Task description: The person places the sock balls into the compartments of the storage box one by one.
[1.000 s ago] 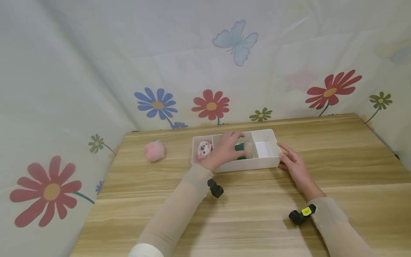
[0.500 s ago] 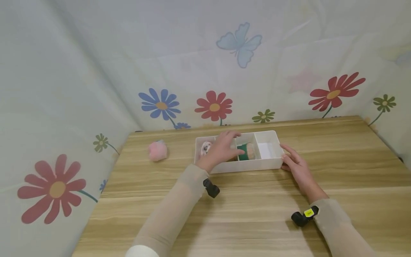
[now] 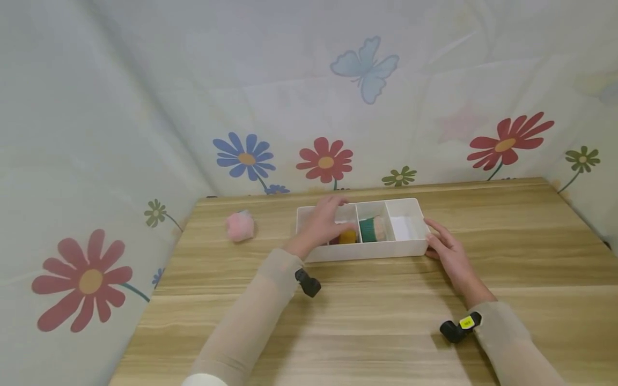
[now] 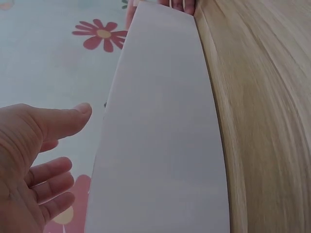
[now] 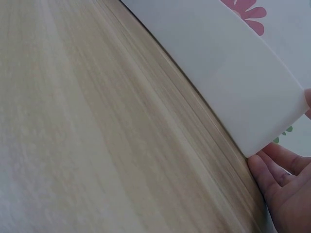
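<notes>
A long white plastic box with thin dividers (image 3: 376,250) was set on a pale wood-grain table (image 3: 376,316), reached over by the left hand (image 3: 316,228) and flanked by the right hand (image 3: 451,260). The left fingers were parted from the thumb, loosely bent in the left wrist view, and nothing could be seen held by them. The right fingers were laid against the box's end; no pinch on the wall was shown.

Just below the left thumb, inside the box, a small rounded yellow object (image 3: 347,236) was partly covered; whether it was touched could not be told. To the right of that thumb, in the next compartment, a ribbed green and beige object (image 3: 372,229) was contained. What lay beneath the left palm was hidden. Left of the left fingers, well apart on the table, a fluffy pink ball (image 3: 240,226) was left untouched.

It was judged that the yellow object could be nudged or tipped by the low thumb if the hand were drawn sideways. The rim might be caught by the left wrist, and the box pulled askew, were the right fingers' light contact to slip. Too hard a push from them could slide it leftward.
</notes>
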Demonstrator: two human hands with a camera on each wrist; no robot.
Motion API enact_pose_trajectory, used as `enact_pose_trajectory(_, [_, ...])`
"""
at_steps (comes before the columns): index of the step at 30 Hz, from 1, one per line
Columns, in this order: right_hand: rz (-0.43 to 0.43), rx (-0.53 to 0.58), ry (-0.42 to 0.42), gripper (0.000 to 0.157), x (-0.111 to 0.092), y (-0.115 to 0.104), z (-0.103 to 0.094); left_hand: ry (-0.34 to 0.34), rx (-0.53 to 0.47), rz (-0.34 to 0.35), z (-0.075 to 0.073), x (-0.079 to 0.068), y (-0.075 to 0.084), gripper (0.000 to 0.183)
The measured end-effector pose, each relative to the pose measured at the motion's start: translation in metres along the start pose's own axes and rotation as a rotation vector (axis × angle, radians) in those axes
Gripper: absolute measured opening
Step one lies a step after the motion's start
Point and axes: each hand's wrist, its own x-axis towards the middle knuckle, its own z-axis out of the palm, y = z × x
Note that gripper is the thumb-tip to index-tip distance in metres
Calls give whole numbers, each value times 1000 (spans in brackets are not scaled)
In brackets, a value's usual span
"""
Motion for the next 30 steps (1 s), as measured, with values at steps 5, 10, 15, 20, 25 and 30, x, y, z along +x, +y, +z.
enact_pose_trajectory(5, [2, 1, -4, 52, -1, 1, 0, 11, -31, -44, -3, -4, -6, 60])
enact_pose_trajectory(10, [17, 7, -2, 53, 0, 1, 0, 33, -23, -59, -8, -9, -12, 58])
enact_pose_trajectory(15, [8, -3, 2, 53, 0, 2, 0, 57, -20, -59, -14, -13, -16, 58])
enact_pose_trajectory(20, [-1, -5, -3, 52, 1, 2, 2, 77, -39, -52, -18, -17, -25, 55])
enact_pose_trajectory(25, [4, 21, -4, 52, 0, 2, 1, 71, -25, -34, -22, -20, -31, 54])
enact_pose_trajectory(30, [2, 37, -5, 51, 0, 3, 1, 89, -16, -40, -27, -25, -38, 53])
